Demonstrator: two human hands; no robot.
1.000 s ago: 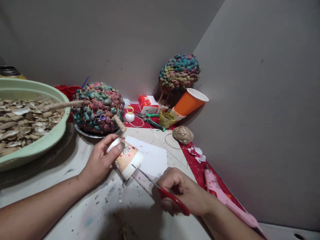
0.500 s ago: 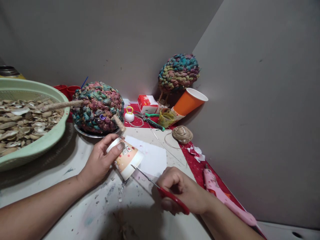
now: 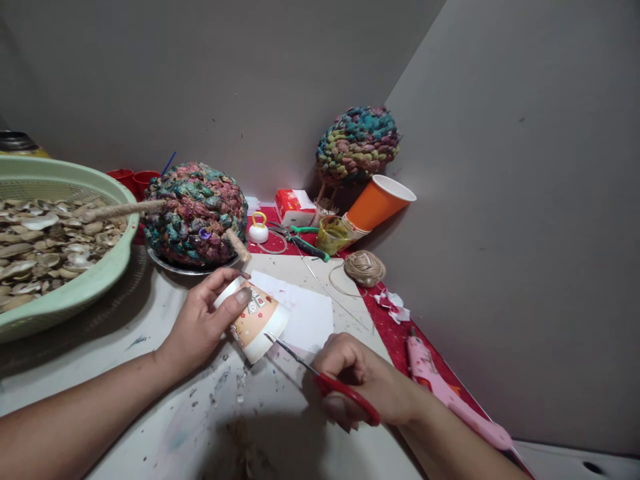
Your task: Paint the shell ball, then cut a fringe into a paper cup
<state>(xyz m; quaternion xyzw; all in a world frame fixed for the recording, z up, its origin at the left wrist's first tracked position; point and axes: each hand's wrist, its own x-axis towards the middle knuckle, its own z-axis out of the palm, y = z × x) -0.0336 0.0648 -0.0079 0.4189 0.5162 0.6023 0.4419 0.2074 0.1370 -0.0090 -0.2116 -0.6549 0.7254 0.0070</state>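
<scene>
My left hand [image 3: 207, 313] grips a printed paper cup [image 3: 265, 311], thumb pressed on its side and fingers behind it. The cup is peach and white with small pictures, and it lies tilted over the table. My right hand [image 3: 357, 380] is closed around the red handles of a pair of scissors [image 3: 300, 359]. Their blades reach left to the white band at the cup's lower right end; whether they cut into it I cannot tell. Under the cup lies a sheet of white paper [image 3: 305, 313].
A green basket [image 3: 115, 267] of shells stands left. A colourful shell-covered ball [image 3: 195, 213] rests in a metal dish behind my left hand; a similar one [image 3: 357, 143] stands behind. Pliers [image 3: 310, 247], an orange cup [image 3: 377, 203], twine [image 3: 365, 269] and a pink glue gun [image 3: 450, 393] line the back and right.
The cup has shifted and turned very slightly in my left hand's grip, toward the right. The scissor tips stay at its white band. Everything else stays put.
</scene>
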